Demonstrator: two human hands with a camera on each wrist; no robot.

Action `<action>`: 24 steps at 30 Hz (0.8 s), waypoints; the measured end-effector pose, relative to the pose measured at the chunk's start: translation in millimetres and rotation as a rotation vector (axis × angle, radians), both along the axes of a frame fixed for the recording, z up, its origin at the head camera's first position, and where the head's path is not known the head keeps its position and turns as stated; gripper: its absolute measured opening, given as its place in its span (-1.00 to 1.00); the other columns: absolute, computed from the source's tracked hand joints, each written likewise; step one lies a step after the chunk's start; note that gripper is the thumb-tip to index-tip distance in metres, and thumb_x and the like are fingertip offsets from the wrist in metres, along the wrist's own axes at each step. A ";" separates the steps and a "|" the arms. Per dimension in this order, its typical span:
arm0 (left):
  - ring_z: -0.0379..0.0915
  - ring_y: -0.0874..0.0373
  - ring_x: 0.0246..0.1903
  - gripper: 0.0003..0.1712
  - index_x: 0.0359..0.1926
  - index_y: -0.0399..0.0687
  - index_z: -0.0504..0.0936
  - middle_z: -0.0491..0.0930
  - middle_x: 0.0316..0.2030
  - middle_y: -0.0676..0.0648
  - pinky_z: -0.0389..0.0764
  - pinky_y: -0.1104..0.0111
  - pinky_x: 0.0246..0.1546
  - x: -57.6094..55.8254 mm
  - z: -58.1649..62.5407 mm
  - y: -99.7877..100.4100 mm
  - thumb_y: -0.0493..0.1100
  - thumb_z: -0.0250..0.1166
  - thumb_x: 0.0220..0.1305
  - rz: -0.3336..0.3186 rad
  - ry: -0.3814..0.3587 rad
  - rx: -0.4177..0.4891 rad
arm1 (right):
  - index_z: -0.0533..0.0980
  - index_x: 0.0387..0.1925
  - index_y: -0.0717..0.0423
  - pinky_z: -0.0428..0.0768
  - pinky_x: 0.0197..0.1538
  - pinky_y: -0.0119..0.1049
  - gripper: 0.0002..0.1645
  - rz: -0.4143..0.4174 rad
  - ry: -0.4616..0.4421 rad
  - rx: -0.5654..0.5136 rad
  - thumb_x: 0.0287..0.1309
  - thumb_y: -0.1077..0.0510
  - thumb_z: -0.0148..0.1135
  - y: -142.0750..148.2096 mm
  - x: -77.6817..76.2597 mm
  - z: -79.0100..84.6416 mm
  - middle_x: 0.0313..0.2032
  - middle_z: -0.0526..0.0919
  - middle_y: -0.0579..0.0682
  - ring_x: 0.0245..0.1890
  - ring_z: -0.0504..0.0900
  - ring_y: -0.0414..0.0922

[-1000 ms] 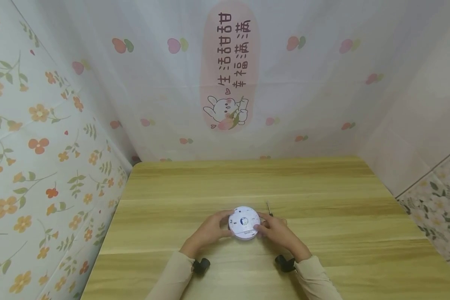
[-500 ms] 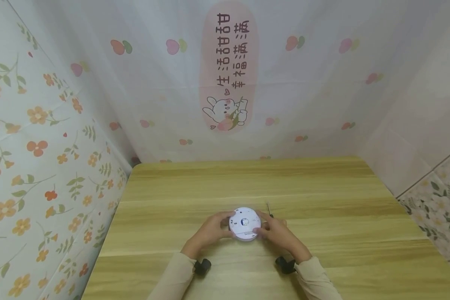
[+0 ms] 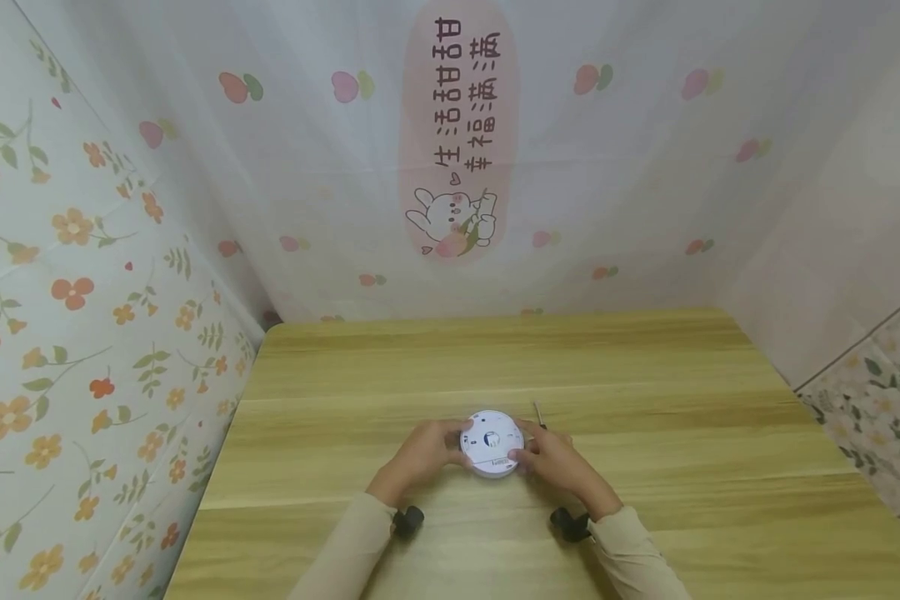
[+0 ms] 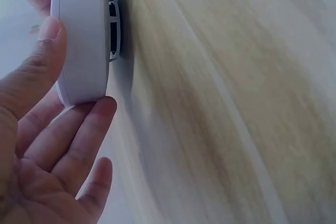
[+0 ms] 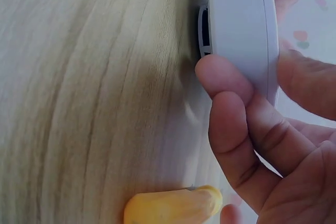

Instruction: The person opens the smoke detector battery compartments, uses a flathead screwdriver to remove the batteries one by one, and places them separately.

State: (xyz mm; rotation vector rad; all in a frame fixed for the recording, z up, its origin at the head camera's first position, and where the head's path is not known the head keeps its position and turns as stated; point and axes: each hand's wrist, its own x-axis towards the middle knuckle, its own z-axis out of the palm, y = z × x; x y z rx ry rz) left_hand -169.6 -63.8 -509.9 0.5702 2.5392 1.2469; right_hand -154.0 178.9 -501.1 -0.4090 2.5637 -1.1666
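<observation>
Between both hands is a round white smoke detector (image 3: 487, 457), its flat back with printed marks and a central hole facing up. Its slotted vent (image 4: 114, 30) points down, close over the table in the left wrist view. My left hand (image 3: 418, 452) grips the left rim, thumb (image 4: 50, 38) at the back's edge and fingers round the side wall. On the opposite rim my right hand (image 3: 564, 465) pinches the detector, thumb on the back and fingertips near the vent. Just beyond the right hand lies a screwdriver (image 3: 537, 410); its yellow handle (image 5: 168, 206) shows in the right wrist view.
A wood-grain table (image 3: 330, 367) spans the space under the hands. Behind it hangs a printed white curtain (image 3: 307, 192), and a floral curtain (image 3: 120, 367) closes off the left. Black wrist cameras (image 3: 570, 525) sit at both sleeves.
The smoke detector and left hand have shifted very slightly right in the head view. Both hands keep their hold; the screwdriver stays where it lay.
</observation>
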 end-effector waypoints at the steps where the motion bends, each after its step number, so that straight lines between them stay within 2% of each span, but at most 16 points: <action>1: 0.38 0.00 0.28 -0.29 0.18 -0.15 0.55 0.54 0.20 -0.08 0.34 0.15 0.32 -0.2 0.8 -0.2 -0.10 0.51 -0.06 -0.003 0.007 -0.013 | 0.23 0.31 0.41 0.28 -0.48 -0.45 -0.28 0.006 0.006 0.005 0.25 0.12 0.21 -0.3 0.1 0.2 -0.57 0.70 0.02 -0.67 0.36 -0.31; 3: 0.40 0.00 0.26 -0.30 0.17 -0.15 0.56 0.55 0.19 -0.08 0.37 0.16 0.30 -0.5 2.4 -0.3 -0.10 0.51 -0.07 -0.005 0.019 -0.029 | 0.24 0.30 0.42 0.26 -0.39 -0.43 -0.29 0.014 0.029 0.029 0.25 0.11 0.20 -0.7 -0.3 -0.4 -0.58 0.70 -0.01 -0.68 0.34 -0.33; 6: 0.42 -0.01 0.25 -0.31 0.15 -0.14 0.58 0.56 0.18 -0.09 0.39 0.16 0.29 -0.6 3.1 -0.3 -0.10 0.51 -0.08 -0.004 0.032 -0.035 | 0.24 0.28 0.45 0.25 -0.41 -0.44 -0.30 0.027 0.054 0.039 0.26 0.12 0.20 -0.1 -0.8 -2.2 -0.59 0.69 -0.02 -0.70 0.30 -0.35; 10: 0.45 -0.01 0.22 -0.36 0.09 -0.15 0.62 0.59 0.14 -0.11 0.42 0.16 0.26 -0.8 2.5 -0.4 -0.11 0.51 -0.09 0.004 0.046 -0.037 | 0.26 0.27 0.46 0.26 -0.57 -0.48 -0.35 0.022 0.059 0.024 0.26 0.17 0.18 -0.2 -1.8 -4.0 -0.61 0.67 0.00 -0.70 0.27 -0.36; 15: 0.49 -0.05 0.18 -0.44 0.00 -0.18 0.66 0.64 0.07 -0.16 0.44 0.13 0.24 0.3 3.6 -0.1 -0.11 0.51 -0.08 0.006 0.048 -0.029 | 0.29 0.26 0.42 0.27 -0.52 -0.49 -0.40 -0.013 0.052 0.013 0.26 0.21 0.16 -0.5 -0.4 -5.3 -0.63 0.65 -0.03 -0.69 0.28 -0.36; 17: 0.49 -0.05 0.18 -0.43 0.02 -0.20 0.65 0.63 0.08 -0.17 0.44 0.12 0.24 1.2 4.2 -0.4 -0.12 0.51 -0.08 0.009 0.028 -0.013 | 0.30 0.26 0.40 0.33 -0.42 -0.44 -0.39 -0.027 0.049 0.011 0.25 0.21 0.17 -1.0 1.2 -5.3 -0.62 0.66 -0.05 -0.67 0.31 -0.36; 20: 0.53 -0.03 0.14 -0.39 0.07 -0.21 0.61 0.60 0.12 -0.18 0.48 0.15 0.20 1.1 3.0 -1.0 -0.14 0.51 -0.07 0.011 -0.011 0.022 | 0.31 0.27 0.37 0.43 -0.08 -0.18 -0.39 -0.042 0.077 0.038 0.25 0.17 0.18 -1.4 2.7 -6.2 -0.62 0.67 -0.11 -0.65 0.35 -0.37; 22: 0.55 0.00 0.12 -0.36 0.11 -0.20 0.58 0.58 0.14 -0.17 0.51 0.18 0.18 0.4 1.9 -1.7 -0.16 0.50 -0.05 0.012 -0.043 0.048 | 0.32 0.28 0.34 0.44 -0.08 -0.10 -0.38 -0.056 0.085 0.062 0.25 0.14 0.19 -1.6 2.5 -7.0 -0.62 0.65 -0.14 -0.65 0.36 -0.37; 24: 0.57 0.02 0.10 -0.33 0.15 -0.17 0.54 0.58 0.14 -0.17 0.52 0.20 0.16 -0.4 1.1 -2.4 -0.16 0.50 -0.04 0.014 -0.068 0.069 | 0.33 0.28 0.33 0.50 -0.18 -0.18 -0.37 -0.059 0.088 0.069 0.25 0.11 0.20 -0.9 1.3 -8.3 -0.63 0.61 -0.14 -0.65 0.35 -0.36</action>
